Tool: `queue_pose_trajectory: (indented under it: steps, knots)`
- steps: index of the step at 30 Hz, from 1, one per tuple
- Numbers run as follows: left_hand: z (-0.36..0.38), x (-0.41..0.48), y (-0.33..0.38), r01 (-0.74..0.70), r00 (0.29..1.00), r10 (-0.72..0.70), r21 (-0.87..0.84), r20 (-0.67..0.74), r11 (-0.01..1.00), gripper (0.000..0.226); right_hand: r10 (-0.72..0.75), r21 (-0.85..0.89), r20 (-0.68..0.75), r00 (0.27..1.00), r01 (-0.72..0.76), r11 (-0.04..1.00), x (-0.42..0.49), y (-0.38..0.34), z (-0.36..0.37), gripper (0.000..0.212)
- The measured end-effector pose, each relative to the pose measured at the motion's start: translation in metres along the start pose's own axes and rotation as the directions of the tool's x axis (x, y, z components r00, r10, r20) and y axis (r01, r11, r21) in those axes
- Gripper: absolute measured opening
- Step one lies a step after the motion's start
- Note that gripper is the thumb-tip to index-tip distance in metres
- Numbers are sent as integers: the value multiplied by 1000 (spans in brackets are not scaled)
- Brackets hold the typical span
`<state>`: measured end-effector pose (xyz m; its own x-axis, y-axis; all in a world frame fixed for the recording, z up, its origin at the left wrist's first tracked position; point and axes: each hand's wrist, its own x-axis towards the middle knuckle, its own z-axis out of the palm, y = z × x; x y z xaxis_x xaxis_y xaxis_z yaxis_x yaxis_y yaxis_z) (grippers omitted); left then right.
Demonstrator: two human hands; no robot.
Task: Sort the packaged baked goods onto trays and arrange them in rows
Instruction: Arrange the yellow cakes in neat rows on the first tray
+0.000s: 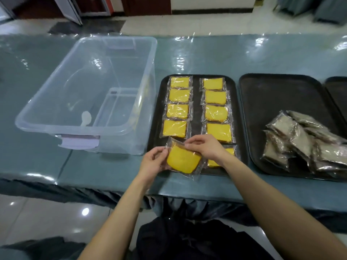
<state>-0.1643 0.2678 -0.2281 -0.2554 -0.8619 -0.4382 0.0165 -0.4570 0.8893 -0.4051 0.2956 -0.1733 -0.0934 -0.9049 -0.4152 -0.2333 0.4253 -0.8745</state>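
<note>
So both hands, left hand (152, 162) and right hand (203, 147), pinch a clear-wrapped yellow cake slice (183, 160) over the black rectangular plastic tray (235, 117)'s near-left corner. Wrapped brown slices (304, 141) are piled right of it.

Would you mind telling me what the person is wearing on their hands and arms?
Nothing shows on either: the left hand and right hand are ungloved, with no rings, watch or bracelet visible, and both forearms are bare with no sleeve in view.
</note>
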Motion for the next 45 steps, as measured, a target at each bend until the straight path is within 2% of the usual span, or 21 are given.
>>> queue_pose_trajectory:
  steps: [2, 4, 6, 9, 10, 12, 13, 15, 17, 21, 25, 29, 33, 35, 40, 43, 45]
  knots:
    - [0, 8, -3, 1, 1000, -1, 4, -20, 1000, 18, -6, -96, -14, 1000, 5, 995, 7, 2, 8, 12]
    - [0, 16, -6, 33, 997, -34, -26, -65, 999, 14, 7, -81, -89, 996, -14, 997, 12, 1, 10, 11]
    - [-1, 26, -10, 61, 988, -72, -83, -134, 995, 13, 16, -106, -169, 985, -34, 994, 15, 4, 8, 24]
    - [-4, 41, -21, 80, 961, -117, -151, -251, 985, 17, 125, -96, -131, 983, -138, 986, 15, 21, 10, 50]
    - [-6, 45, -26, 84, 953, -107, -94, -284, 992, 15, 154, -94, -115, 981, -165, 982, 15, 28, 15, 55]
    - [-10, 50, -31, 62, 941, 20, 229, -339, 971, 10, 153, -178, -146, 977, -178, 968, 16, 41, 26, 55]
    - [-12, 51, -31, 37, 940, 103, 396, -325, 918, 11, 141, -220, -180, 973, -180, 959, 18, 46, 32, 53]
    - [-15, 51, -26, -25, 944, 212, 585, -254, 810, 8, 127, -263, -251, 960, -194, 945, 22, 51, 43, 48]
    - [-18, 54, -22, -40, 945, 251, 688, -210, 724, 3, 110, -295, -297, 948, -201, 934, 26, 52, 51, 44]
    - [-27, 60, -27, -11, 954, 245, 795, -173, 606, 25, 93, -360, -324, 941, -214, 908, 37, 57, 65, 36]
    - [-28, 55, -26, -90, 957, 281, 848, -71, 523, 47, 88, -327, -361, 928, -215, 920, 44, 60, 71, 44]
    - [-26, 47, -22, -167, 954, 300, 864, 20, 474, 44, 109, -270, -402, 909, -232, 934, 41, 65, 70, 45]
    - [-24, 46, -22, -209, 955, 290, 842, 66, 497, 31, 84, -329, -380, 921, -219, 919, 39, 65, 71, 45]
    - [-29, 51, -24, -227, 948, 304, 872, 95, 434, 27, 73, -382, -355, 932, -216, 899, 38, 62, 72, 39]
    - [-27, 49, -23, -308, 891, 381, 945, 246, 109, 44, 11, -592, -302, 953, -196, 782, 32, 45, 63, 19]
    - [-15, 58, -16, -455, 821, 408, 890, 400, 43, 42, -127, -753, -264, 956, -122, 647, 26, 35, 58, 12]
    - [-4, 74, -12, -478, 819, 376, 878, 433, 29, 50, -210, -826, -224, 952, -71, 559, 21, 31, 53, 14]
